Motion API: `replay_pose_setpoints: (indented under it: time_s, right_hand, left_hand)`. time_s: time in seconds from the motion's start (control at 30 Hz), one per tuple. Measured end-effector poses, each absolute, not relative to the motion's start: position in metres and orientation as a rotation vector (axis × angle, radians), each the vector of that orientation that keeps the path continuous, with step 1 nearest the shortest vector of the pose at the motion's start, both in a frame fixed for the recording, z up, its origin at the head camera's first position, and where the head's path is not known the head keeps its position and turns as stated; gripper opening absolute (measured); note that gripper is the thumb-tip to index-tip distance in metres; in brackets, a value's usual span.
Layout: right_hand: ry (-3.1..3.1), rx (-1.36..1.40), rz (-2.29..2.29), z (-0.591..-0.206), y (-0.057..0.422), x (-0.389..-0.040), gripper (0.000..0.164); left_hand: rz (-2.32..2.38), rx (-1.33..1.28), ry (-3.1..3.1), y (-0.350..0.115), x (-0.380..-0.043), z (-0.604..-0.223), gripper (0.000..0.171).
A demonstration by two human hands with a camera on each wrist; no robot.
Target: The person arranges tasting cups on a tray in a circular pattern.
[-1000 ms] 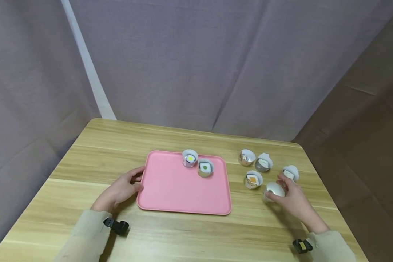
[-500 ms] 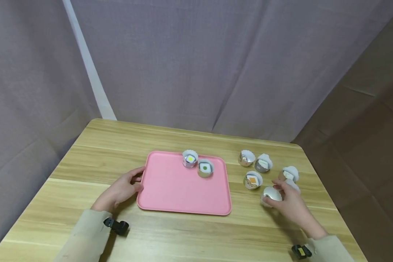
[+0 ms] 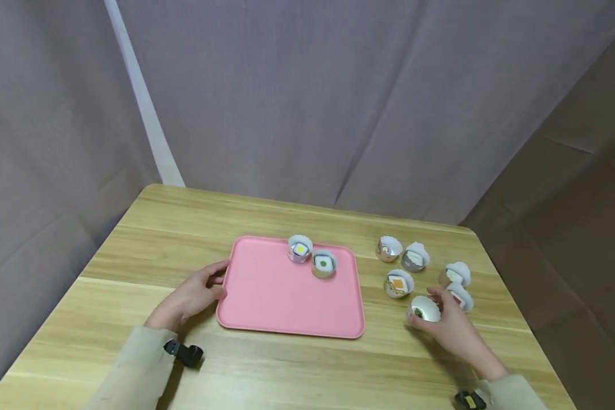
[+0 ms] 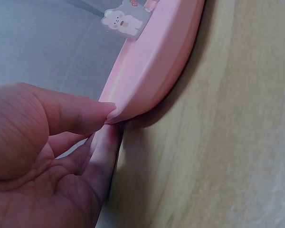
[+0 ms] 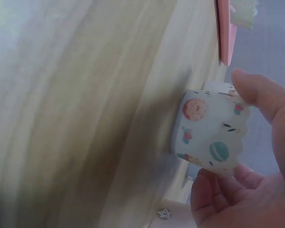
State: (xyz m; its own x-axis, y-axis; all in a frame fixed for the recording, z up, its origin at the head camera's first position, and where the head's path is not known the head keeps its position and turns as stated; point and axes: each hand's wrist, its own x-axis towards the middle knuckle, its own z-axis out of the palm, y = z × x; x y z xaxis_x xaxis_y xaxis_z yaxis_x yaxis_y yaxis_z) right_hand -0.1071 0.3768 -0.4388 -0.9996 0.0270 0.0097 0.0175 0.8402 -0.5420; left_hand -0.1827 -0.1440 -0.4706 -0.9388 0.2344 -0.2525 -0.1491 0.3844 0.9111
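White printed cup [image 5: 211,130] is grasped in right hand [image 3: 452,326], fingers at its sides. Left hand [image 3: 191,295] fingers pinch edge of pink tray [image 3: 287,307].

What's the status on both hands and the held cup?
Left hand grips edge of pink tray. Right hand holds white patterned cup, right of the tray. Possible obstacle: cup with orange-marked piece, close by.

A wood-grain table [image 3: 287,370] with rounded far corners, a pink tray [image 3: 282,304] that rested near its middle, five cups [image 3: 413,266] that stood to the tray's right, two behind, one nearer, two farther right
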Motion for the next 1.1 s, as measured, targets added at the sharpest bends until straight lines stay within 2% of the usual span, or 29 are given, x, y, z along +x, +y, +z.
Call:
replay_pose_setpoints:
  time_s: [0.63,1.1]
  right_hand:
    - [-2.988,-0.072,0.921,-0.449,0.376,-0.102,0.071]
    - [-2.921,-0.056,0.946,-0.437,0.375,-0.103,0.063]
  left_hand:
    - [1.553,0.065,2.318,-0.143,-0.18,-0.469,0.064]
    - [1.561,0.076,2.31,-0.143,-0.181,-0.47,0.064]
